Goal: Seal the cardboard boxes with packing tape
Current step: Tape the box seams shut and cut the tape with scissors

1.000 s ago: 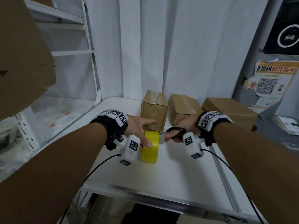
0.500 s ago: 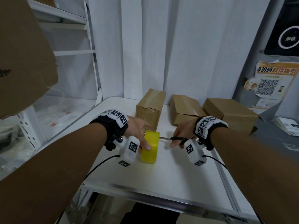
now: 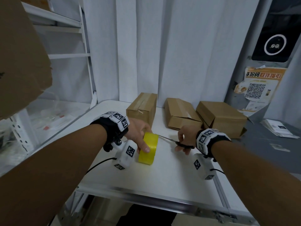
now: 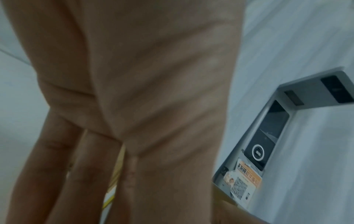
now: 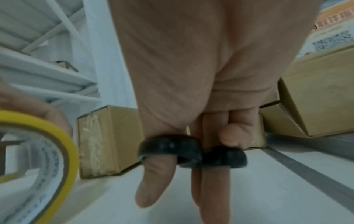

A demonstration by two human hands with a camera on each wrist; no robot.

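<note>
Taking the yellow tape roll (image 3: 148, 148) as the landmark, it stands on edge on the white table (image 3: 162, 173), near the table's middle. Far to its left rises a white shelving rack (image 3: 84, 46), and a large brown cardboard sheet (image 3: 21, 51) fills the upper left corner of the head view. Directly on the roll's left side is the left hand (image 3: 138, 134), fingers curled over the top of the roll and the thumb pressed down its near face, so the hand grips it. Just behind the roll stands the left cardboard box (image 3: 142, 108), with clear tape along its top seam and down its end. To the roll's right, the closed blades of the scissors (image 3: 177, 141) point at the roll's upper edge, the tip just beside it; whether it touches cannot be told. The right hand (image 3: 186, 137) holds the black handles, thumb through one loop and fingers through the other, as the right wrist view shows. Behind and right of the roll lies the middle cardboard box (image 3: 180, 115), and further right the right cardboard box (image 3: 223, 118), the two touching. Beyond those, on the wall, hangs an orange poster (image 3: 260, 82) with a QR code.
</note>
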